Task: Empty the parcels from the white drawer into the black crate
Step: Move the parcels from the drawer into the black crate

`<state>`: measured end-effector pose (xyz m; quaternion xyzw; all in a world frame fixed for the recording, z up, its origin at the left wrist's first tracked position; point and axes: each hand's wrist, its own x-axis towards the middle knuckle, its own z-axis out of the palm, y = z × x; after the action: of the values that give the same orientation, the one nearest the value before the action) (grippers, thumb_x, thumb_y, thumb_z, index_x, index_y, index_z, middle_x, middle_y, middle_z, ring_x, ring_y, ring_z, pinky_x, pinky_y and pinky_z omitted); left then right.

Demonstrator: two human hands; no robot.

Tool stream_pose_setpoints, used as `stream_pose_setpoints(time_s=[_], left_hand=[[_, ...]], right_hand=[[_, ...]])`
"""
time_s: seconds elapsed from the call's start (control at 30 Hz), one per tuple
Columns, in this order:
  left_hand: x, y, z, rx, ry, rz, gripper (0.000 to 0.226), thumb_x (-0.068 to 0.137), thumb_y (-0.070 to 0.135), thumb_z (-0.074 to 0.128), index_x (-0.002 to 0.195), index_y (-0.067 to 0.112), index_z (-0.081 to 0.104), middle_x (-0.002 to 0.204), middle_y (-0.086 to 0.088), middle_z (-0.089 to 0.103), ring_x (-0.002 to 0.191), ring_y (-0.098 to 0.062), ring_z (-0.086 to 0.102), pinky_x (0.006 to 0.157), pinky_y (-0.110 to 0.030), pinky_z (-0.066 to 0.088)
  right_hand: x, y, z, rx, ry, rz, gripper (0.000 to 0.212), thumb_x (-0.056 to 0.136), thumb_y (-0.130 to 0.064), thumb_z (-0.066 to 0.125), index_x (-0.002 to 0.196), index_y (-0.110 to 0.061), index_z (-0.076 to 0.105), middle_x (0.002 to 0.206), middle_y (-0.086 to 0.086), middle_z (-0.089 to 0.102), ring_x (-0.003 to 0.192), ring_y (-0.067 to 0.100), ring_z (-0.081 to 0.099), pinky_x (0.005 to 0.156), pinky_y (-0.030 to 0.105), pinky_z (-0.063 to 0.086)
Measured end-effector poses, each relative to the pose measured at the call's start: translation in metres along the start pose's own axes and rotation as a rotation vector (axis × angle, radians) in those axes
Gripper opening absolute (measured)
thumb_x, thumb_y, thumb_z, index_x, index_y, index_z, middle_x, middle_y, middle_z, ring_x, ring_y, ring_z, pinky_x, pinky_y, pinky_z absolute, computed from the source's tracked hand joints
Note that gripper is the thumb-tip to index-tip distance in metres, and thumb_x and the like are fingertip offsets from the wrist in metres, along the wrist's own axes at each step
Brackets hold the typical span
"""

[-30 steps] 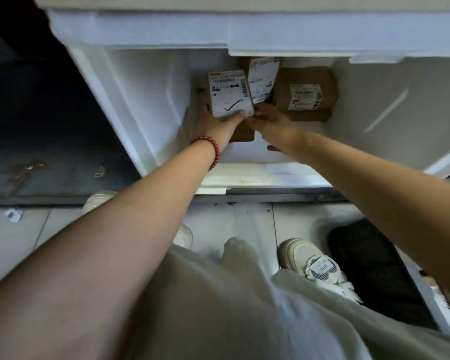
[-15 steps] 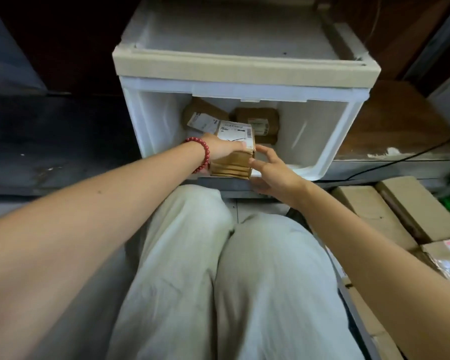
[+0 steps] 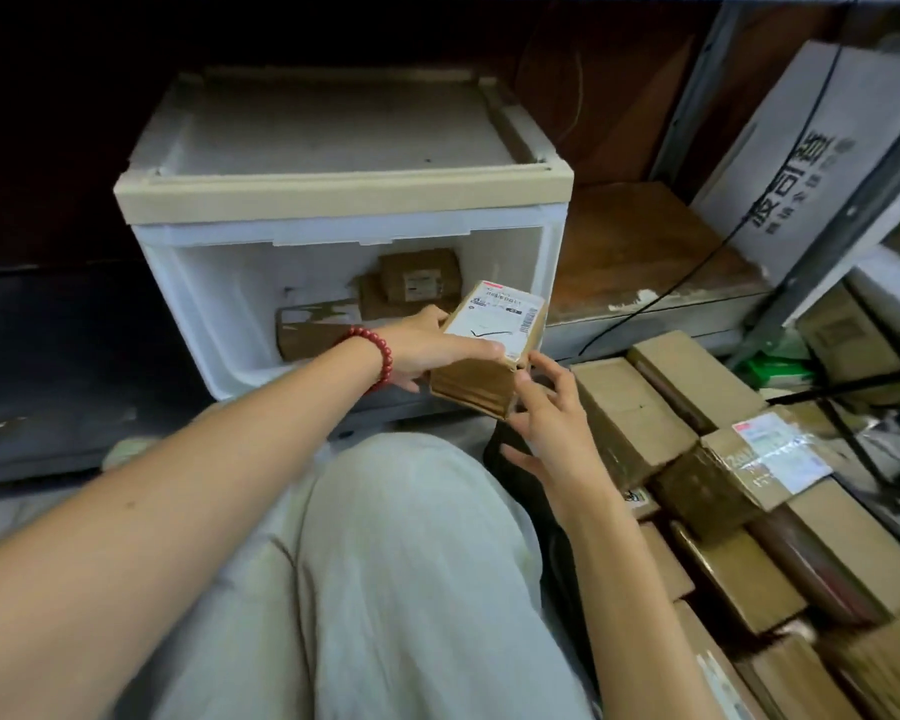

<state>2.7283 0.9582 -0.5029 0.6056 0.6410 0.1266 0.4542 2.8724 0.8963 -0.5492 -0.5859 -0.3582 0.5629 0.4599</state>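
Observation:
The white drawer (image 3: 214, 309) stands open in front of me, with a few brown parcels (image 3: 419, 280) still lying at its back. My left hand (image 3: 427, 348), with red beads at the wrist, grips a brown parcel with a white label (image 3: 489, 350) just outside the drawer's front right corner. My right hand (image 3: 546, 428) is below and to the right of it, fingers spread, fingertips touching the parcel's near corner. The black crate (image 3: 557, 543) sits at my right, its dark wall showing beside my leg, and several parcels (image 3: 630, 413) lie in it.
A large white carton with black print (image 3: 801, 163) leans at the upper right behind a grey metal shelf post (image 3: 822, 236). A black cable (image 3: 697, 267) crosses the wooden shelf board (image 3: 640, 241). My legs in light trousers (image 3: 411, 574) fill the foreground.
My left hand has drawn the labelled parcel out of the drawer and toward the right. My right hand came back with it, and my head pulled away from the drawer.

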Motion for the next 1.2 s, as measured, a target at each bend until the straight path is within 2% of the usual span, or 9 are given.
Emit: stream_pose_setpoints(time_s=[0.17, 0.27, 0.4, 0.57, 0.67, 0.83, 0.97, 1.07, 1.2], left_hand=[[0.005, 0.012, 0.027, 0.050, -0.037, 0.177, 0.080, 0.079, 0.057, 0.066, 0.141, 0.024, 0.028, 0.131, 0.005, 0.048, 0.110, -0.014, 0.050, 0.077, -0.027, 0.050], [0.011, 0.009, 0.029, 0.058, 0.002, 0.282, 0.081, 0.072, 0.055, 0.073, 0.137, 0.030, 0.032, 0.127, 0.010, 0.053, 0.110, -0.009, 0.051, 0.087, -0.026, 0.041], [0.021, 0.003, 0.033, -0.013, 0.007, 0.321, 0.084, 0.065, 0.060, 0.073, 0.133, 0.030, 0.034, 0.135, 0.010, 0.050, 0.118, -0.011, 0.053, 0.100, -0.033, 0.044], [0.028, 0.005, 0.038, -0.037, 0.088, 0.371, 0.069, 0.072, 0.045, 0.078, 0.125, 0.023, 0.040, 0.125, 0.013, 0.048, 0.116, -0.006, 0.050, 0.087, -0.021, 0.039], [0.033, 0.007, 0.037, -0.059, 0.101, 0.397, 0.069, 0.071, 0.036, 0.081, 0.125, 0.025, 0.040, 0.122, 0.015, 0.048, 0.117, -0.009, 0.052, 0.090, -0.024, 0.042], [0.037, 0.010, 0.041, -0.105, 0.061, 0.407, 0.076, 0.070, 0.024, 0.084, 0.131, 0.029, 0.038, 0.124, 0.011, 0.050, 0.116, -0.011, 0.054, 0.099, -0.031, 0.046], [0.040, 0.008, 0.042, -0.069, 0.055, 0.398, 0.077, 0.074, 0.011, 0.080, 0.135, 0.028, 0.035, 0.125, 0.006, 0.052, 0.105, -0.013, 0.060, 0.092, -0.029, 0.050], [0.043, 0.005, 0.040, -0.044, 0.083, 0.371, 0.078, 0.075, 0.009, 0.078, 0.138, 0.026, 0.034, 0.130, 0.003, 0.052, 0.104, -0.017, 0.063, 0.094, -0.039, 0.052], [0.043, 0.004, 0.037, -0.077, 0.098, 0.352, 0.077, 0.076, 0.006, 0.076, 0.138, 0.026, 0.035, 0.122, 0.006, 0.052, 0.104, -0.018, 0.063, 0.094, -0.034, 0.051]], right_hand=[[-0.010, 0.014, -0.034, 0.098, 0.097, -0.069, 0.023, 0.095, -0.041, 0.056, 0.114, -0.051, 0.047, 0.130, -0.010, 0.052, 0.120, 0.016, 0.050, 0.087, 0.039, 0.046], [-0.011, 0.016, -0.042, 0.107, 0.134, -0.159, 0.023, 0.094, -0.039, 0.056, 0.112, -0.050, 0.048, 0.125, -0.013, 0.055, 0.117, 0.011, 0.052, 0.079, 0.027, 0.049], [-0.005, 0.017, -0.044, 0.076, 0.152, -0.201, 0.022, 0.095, -0.037, 0.054, 0.112, -0.049, 0.045, 0.118, -0.022, 0.055, 0.110, 0.002, 0.054, 0.060, 0.013, 0.050], [0.006, 0.025, -0.050, 0.081, 0.135, -0.214, 0.028, 0.096, -0.031, 0.055, 0.117, -0.046, 0.046, 0.128, -0.019, 0.057, 0.121, 0.006, 0.052, 0.080, 0.027, 0.047], [0.009, 0.030, -0.051, 0.107, 0.109, -0.181, 0.044, 0.096, -0.020, 0.057, 0.126, -0.046, 0.041, 0.130, -0.018, 0.058, 0.116, -0.001, 0.056, 0.087, 0.031, 0.050], [0.011, 0.037, -0.051, 0.049, 0.097, -0.242, 0.063, 0.094, 0.003, 0.054, 0.134, -0.041, 0.033, 0.124, -0.019, 0.052, 0.090, -0.014, 0.063, 0.064, 0.006, 0.050], [0.014, 0.034, -0.052, -0.031, 0.102, -0.318, 0.064, 0.093, 0.000, 0.056, 0.122, -0.054, 0.038, 0.133, -0.016, 0.050, 0.109, -0.006, 0.058, 0.079, 0.013, 0.052], [0.016, 0.038, -0.050, -0.116, 0.114, -0.370, 0.070, 0.092, 0.000, 0.057, 0.119, -0.062, 0.041, 0.140, -0.018, 0.043, 0.131, 0.004, 0.044, 0.110, 0.040, 0.040], [0.017, 0.038, -0.046, -0.141, 0.079, -0.381, 0.071, 0.092, -0.001, 0.057, 0.124, -0.061, 0.038, 0.145, -0.023, 0.036, 0.138, 0.005, 0.034, 0.116, 0.047, 0.030]])
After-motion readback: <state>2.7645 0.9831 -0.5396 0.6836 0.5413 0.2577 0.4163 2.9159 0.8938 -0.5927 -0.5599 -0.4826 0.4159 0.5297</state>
